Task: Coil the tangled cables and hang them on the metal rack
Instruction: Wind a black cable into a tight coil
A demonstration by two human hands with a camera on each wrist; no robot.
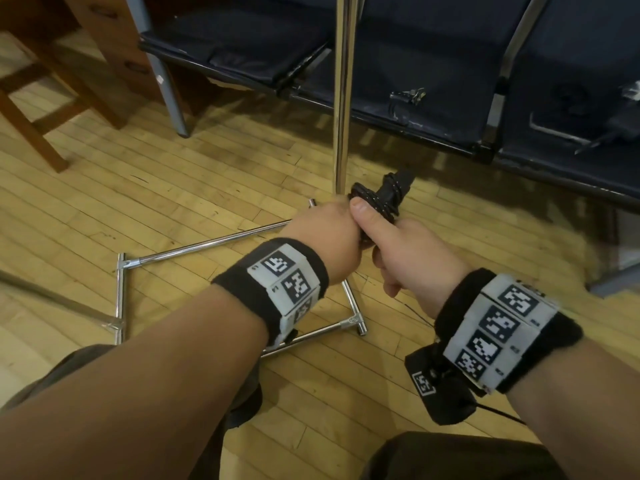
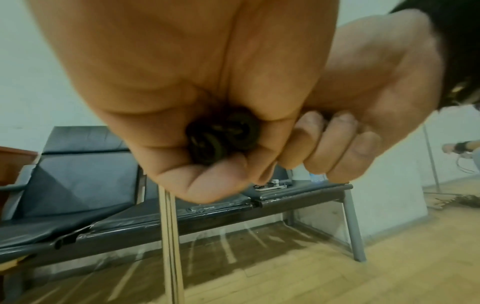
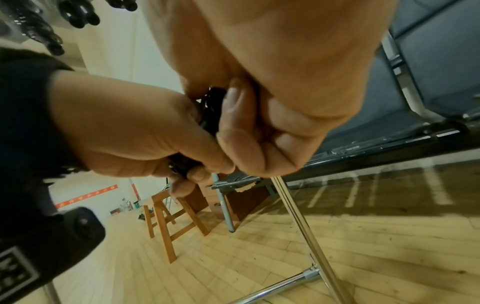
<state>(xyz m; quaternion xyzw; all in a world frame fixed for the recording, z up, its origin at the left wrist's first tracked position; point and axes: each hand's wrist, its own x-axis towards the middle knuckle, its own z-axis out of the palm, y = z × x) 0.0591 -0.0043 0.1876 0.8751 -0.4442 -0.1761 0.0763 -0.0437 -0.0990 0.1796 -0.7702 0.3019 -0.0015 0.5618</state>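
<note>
Floorboards of pale wood stretch under everything you see, and a row of dark blue padded seats on a grey metal frame runs along the far side. A brown wooden stool stands to your left, next to a wooden desk.

Between you and the seats stands the metal rack: its chrome upright rises out of the top of the head view, and its rectangular chrome base lies flat on the floor below your forearms. In the right wrist view, dark bundles hang high at the upper left; they are too blurred to name.

Your left hand and your right hand meet just in front of the upright, knuckles touching. Both are closed tightly around the same coiled black cable. Your right thumb presses along the top of the bundle, and its wrapped end sticks out past your fingers toward the seats. From the left wrist view, the looped ends of the coil show inside your curled left fingers, with your right fingers folded beside them. Each wrist carries a black band with printed square markers.
</note>
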